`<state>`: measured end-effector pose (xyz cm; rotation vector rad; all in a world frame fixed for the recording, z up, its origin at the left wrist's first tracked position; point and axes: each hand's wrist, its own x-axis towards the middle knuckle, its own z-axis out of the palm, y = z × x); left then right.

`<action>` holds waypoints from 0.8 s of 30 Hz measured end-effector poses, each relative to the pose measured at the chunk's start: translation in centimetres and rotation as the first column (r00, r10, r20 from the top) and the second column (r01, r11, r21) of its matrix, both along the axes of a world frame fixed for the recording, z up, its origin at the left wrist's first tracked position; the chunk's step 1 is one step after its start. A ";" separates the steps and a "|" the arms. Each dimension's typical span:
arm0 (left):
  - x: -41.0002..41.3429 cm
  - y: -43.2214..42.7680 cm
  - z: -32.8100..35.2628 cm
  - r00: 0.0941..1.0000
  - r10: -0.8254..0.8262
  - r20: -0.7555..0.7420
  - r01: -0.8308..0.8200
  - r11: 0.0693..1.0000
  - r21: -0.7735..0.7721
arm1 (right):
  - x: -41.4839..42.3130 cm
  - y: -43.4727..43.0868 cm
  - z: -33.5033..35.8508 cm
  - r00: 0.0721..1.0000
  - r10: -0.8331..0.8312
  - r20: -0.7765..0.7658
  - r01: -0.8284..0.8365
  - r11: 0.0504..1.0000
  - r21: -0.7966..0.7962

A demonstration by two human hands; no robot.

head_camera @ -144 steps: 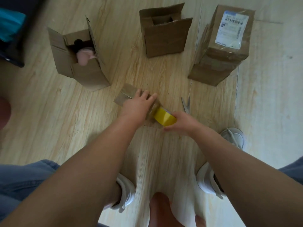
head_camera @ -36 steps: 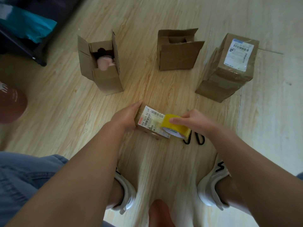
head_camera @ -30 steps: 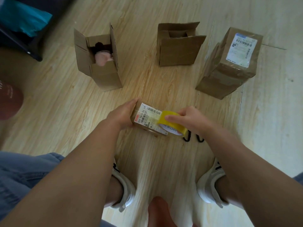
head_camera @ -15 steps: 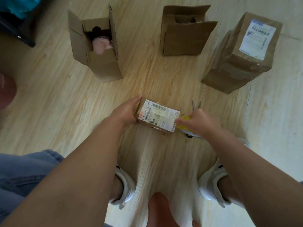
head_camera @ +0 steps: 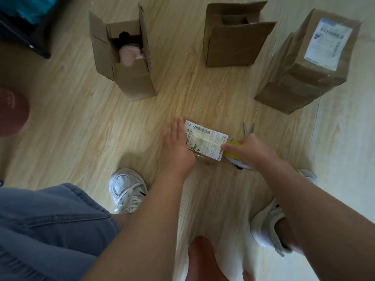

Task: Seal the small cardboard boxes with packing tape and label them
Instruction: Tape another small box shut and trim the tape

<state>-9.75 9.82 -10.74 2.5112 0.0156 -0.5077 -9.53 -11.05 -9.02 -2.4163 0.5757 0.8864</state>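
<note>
A small cardboard box (head_camera: 205,142) with a white barcode label on top lies on the wooden floor in the middle. My left hand (head_camera: 178,147) presses flat against its left end, fingers straight. My right hand (head_camera: 248,152) grips a yellow roll of packing tape (head_camera: 233,154) at the box's right end, thumb touching the label's edge. Most of the roll is hidden under that hand.
Scissors (head_camera: 248,129) lie just behind my right hand. Two open cardboard boxes (head_camera: 129,78) (head_camera: 233,43) stand at the back, the left one holding something pink. A taped, labelled box (head_camera: 304,74) stands back right. My shoes (head_camera: 126,189) (head_camera: 267,226) flank the near floor.
The tape roll moved from on top of the label off to the box's right end. My left hand stayed at the left end, its fingers now straighter. The view tilted down.
</note>
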 end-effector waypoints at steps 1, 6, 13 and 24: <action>-1.1 -1.1 0.3 0.999 -0.054 0.010 0.054 0.999 -0.001 | -0.1 0.0 -0.1 1.000 -0.002 0.000 0.002 1.000 -0.007; -2.4 -1.4 -1.0 0.984 -0.178 -0.026 0.180 0.979 0.095 | 0.2 0.1 0.2 1.000 0.011 -0.025 -0.011 1.000 0.000; -2.0 -1.1 -0.5 0.966 -0.252 -0.064 0.259 0.952 0.162 | 0.3 0.1 -0.4 0.999 -0.024 -0.035 0.024 1.000 0.006; -2.9 -2.5 1.1 0.885 -0.465 -0.017 0.452 0.851 0.267 | 0.1 -0.1 -0.6 0.997 -0.073 -0.040 0.076 0.993 0.092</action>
